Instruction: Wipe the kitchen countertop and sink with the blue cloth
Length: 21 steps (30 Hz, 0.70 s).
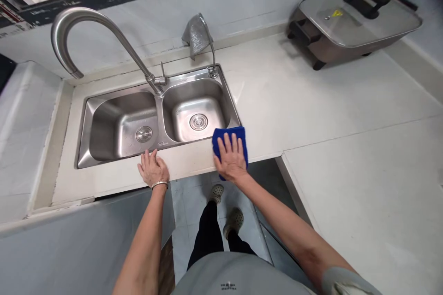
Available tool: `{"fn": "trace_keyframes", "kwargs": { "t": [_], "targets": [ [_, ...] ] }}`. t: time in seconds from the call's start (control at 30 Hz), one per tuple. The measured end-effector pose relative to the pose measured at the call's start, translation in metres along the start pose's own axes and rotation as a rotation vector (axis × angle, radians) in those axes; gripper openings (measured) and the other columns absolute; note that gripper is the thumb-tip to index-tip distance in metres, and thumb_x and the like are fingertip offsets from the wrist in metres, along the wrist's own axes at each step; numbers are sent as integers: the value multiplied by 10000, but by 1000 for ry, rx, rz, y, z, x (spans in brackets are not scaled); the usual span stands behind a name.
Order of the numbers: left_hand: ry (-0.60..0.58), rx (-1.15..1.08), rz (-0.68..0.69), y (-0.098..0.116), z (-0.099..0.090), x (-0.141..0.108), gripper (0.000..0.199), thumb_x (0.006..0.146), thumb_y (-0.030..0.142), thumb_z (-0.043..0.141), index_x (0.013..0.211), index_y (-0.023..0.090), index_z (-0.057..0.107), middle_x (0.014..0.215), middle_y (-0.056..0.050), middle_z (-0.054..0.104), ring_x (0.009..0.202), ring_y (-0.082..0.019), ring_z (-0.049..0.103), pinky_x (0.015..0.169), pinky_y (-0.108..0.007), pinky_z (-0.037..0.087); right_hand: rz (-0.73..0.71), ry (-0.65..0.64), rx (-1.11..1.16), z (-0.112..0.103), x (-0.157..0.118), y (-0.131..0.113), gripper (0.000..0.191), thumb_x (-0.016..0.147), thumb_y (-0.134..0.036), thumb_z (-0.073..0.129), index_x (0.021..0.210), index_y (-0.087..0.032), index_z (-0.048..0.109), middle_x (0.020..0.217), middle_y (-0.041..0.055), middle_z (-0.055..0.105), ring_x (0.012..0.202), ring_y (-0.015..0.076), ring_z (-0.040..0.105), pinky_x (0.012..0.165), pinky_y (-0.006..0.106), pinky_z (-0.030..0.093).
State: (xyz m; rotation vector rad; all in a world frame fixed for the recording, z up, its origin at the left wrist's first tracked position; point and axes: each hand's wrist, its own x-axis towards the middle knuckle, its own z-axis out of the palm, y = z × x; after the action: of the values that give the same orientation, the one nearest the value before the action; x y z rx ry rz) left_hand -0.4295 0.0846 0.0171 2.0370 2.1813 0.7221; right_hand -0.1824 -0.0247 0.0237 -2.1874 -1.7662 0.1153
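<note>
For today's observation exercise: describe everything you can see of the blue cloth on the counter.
The blue cloth is a small, soft-looking rag of solid royal blue. It lies flat on the pale countertop, at the front right corner of the steel double sink, with one end hanging over the counter's front edge. The right hand presses flat on it, fingers spread, covering its middle.

Blue cloth (pixel 242 140) lies flat at the counter's front edge.

— What sort of place were we looking at?
— A kitchen: we saw a steel double sink (pixel 152 122) with a tall curved tap (pixel 100 39), set in a pale countertop (pixel 311 101), and a lidded electric cooking pan (pixel 353 23) near the wall
</note>
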Motion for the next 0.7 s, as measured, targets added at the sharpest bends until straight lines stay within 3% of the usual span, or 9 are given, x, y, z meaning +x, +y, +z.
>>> {"fn": "trace_keyframes", "kwargs": {
  "t": [0.23,0.37,0.5,0.7],
  "targets": [
    [24,-22,16,0,-1,1,392,926,253,400,1243,242,629,1465,-91,523,1415,-248,388,1197,-520,224,-186,-70,152,30,16,-107,738,894,-422,482,1497,-75,237,1609,215,128,1475,435,5,1182,635,118],
    [19,-18,16,1,-1,1,401,924,232,387,1247,245,625,1469,-88,519,1418,-233,382,1201,-507,219,-311,-80,199,35,19,-123,682,914,-411,466,1481,-80,283,1603,207,161,1482,411,34,1194,614,125],
    [18,-9,4,0,-1,1,397,915,220,401,1233,256,635,1464,-70,527,1414,-230,390,1203,-497,219,-451,-113,226,25,14,-83,615,932,-434,434,1471,-152,339,1603,142,222,1497,339,63,1209,570,154],
    [13,-20,-26,-1,0,-1,398,901,211,421,1228,263,642,1461,-58,532,1414,-225,391,1205,-492,223,-413,-116,77,-13,3,36,630,905,-420,462,1484,-214,322,1612,77,226,1501,296,97,1209,557,183]
  ]
}}
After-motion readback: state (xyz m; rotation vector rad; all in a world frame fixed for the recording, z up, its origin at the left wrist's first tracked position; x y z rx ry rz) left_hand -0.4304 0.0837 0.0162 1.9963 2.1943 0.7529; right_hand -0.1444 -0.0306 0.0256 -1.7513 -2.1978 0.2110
